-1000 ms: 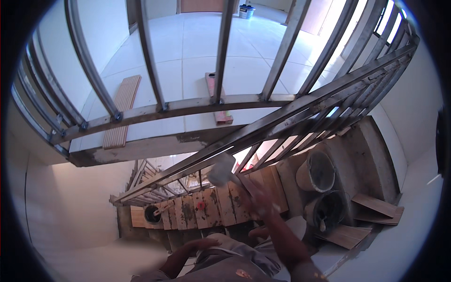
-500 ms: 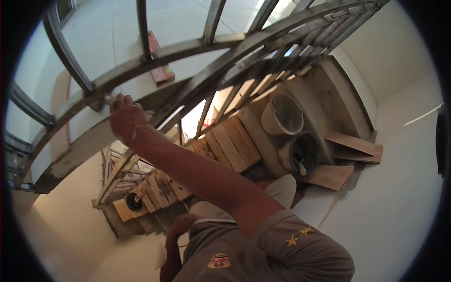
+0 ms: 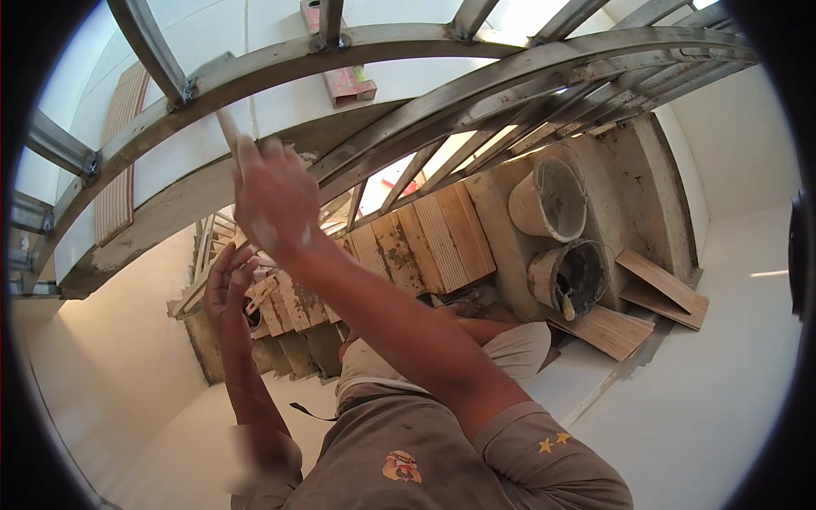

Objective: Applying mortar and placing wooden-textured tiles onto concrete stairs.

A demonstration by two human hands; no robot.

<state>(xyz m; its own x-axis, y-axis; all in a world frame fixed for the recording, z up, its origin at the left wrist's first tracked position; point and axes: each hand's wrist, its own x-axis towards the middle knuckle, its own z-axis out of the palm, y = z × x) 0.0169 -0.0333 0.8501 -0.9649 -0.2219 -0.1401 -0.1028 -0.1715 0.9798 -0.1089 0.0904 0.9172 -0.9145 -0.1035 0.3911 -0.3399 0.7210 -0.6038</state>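
Observation:
My right hand, blurred by motion, is closed round a slim tool with a pale handle. The tool points up to the curved metal railing; a flat grey piece shows just past the rail, and I cannot tell whether it belongs to the tool. Below and left of it, my left hand is raised with its fingers apart and nothing in it. Both hands are in front of the raw concrete edge under the railing.
Beyond the railing a red spirit level and a ribbed tile strip lie on white tiles. Two mortar-stained buckets stand on the stairs, right, beside loose wood-look tiles. Tiled steps descend leftward below my arm.
My right hand has moved right and nearer to me, bringing the slim tool into sight. My left hand has risen from beside my waist toward the concrete edge. The view has shifted.

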